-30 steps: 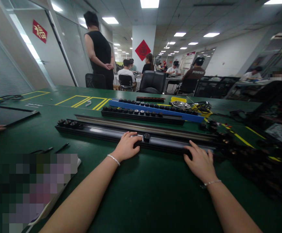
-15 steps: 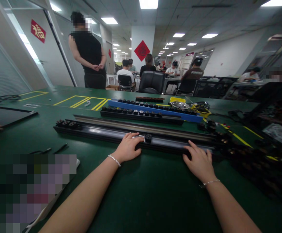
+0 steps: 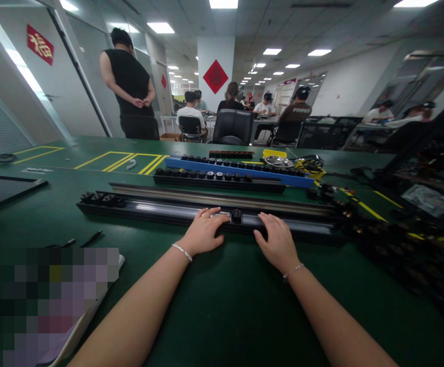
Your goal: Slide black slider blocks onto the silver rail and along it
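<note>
A long black rail [image 3: 160, 209] with a shiny inner channel lies across the green table in front of me. One small black socket-like block [image 3: 236, 216] sits in the channel, between my two hands. On the left of this block, my left hand [image 3: 205, 230] lies over the rail with its fingers stretched out, fingertips close to the block. To its right, my right hand [image 3: 277, 239] has its fingers spread on the rail and its thumb at the near edge. At the rail's left end sit several similar blocks [image 3: 97, 198].
Behind lie a second rail [image 3: 206, 196], a black strip of sockets [image 3: 217, 181] and a blue strip [image 3: 298, 180]. Loose black parts [image 3: 390, 239] are heaped at the right. A pixelated item [image 3: 53, 306] and cables [image 3: 92, 237] lie at the left. A person [image 3: 128, 81] stands beyond the table.
My right hand has slid left along the rail, closer to the single block. My left hand stays beside the block. Another person's hand at the left edge has almost left the view.
</note>
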{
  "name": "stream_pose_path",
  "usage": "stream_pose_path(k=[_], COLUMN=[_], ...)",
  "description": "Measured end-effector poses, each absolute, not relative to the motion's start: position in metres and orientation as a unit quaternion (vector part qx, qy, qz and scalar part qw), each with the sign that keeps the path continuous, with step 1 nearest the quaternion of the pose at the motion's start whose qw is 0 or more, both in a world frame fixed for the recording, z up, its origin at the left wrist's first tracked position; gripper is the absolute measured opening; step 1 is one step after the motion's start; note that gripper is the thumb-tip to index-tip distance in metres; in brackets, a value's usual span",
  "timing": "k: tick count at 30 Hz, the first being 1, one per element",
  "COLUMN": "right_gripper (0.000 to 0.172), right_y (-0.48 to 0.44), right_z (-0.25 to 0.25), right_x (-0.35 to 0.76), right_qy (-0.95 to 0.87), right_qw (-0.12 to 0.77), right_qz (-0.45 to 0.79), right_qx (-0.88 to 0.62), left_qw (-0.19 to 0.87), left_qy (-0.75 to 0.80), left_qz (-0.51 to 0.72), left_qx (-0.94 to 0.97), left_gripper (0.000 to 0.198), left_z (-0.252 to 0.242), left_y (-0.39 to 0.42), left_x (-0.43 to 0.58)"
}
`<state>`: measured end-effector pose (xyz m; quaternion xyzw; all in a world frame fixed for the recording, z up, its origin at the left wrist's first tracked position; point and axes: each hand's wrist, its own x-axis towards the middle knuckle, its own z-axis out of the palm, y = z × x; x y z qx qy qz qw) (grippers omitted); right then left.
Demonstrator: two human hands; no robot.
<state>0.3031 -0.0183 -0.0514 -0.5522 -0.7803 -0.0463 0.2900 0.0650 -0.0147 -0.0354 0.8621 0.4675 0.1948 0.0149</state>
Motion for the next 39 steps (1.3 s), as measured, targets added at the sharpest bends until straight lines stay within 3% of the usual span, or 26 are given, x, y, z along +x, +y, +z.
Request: stream_pose_path(k=[6, 14, 21, 39], right_gripper=[0.038, 0.030, 0.032, 0.033], right_y=[-0.005, -0.002, -0.002, -0.003], right_z=[-0.047, -0.048, -0.050, -0.050], right_x=[0.237, 0.229, 0.230, 0.228], right_qy=[-0.694, -0.672, -0.670, -0.671], right_qw=[0.339, 0.371, 0.380, 0.367], right_qz=[-0.011, -0.008, -0.019, -0.023], right_qx=[-0.635, -0.641, -0.638, -0.644], left_qw=[0.007, -0.004, -0.056, -0.056], left_qy=[0.456, 0.461, 0.473, 0.477], left_qz=[0.190, 0.204, 0.185, 0.176], left_qx=[0.870, 0.864, 0.859, 0.859], left_gripper=[0.059, 0.059, 0.059, 0.057], left_z=[-0.037, -0.038, -0.045, -0.044], left_y=[-0.014, -0.014, -0.012, -0.012], left_x=[0.064, 0.066, 0.067, 0.068])
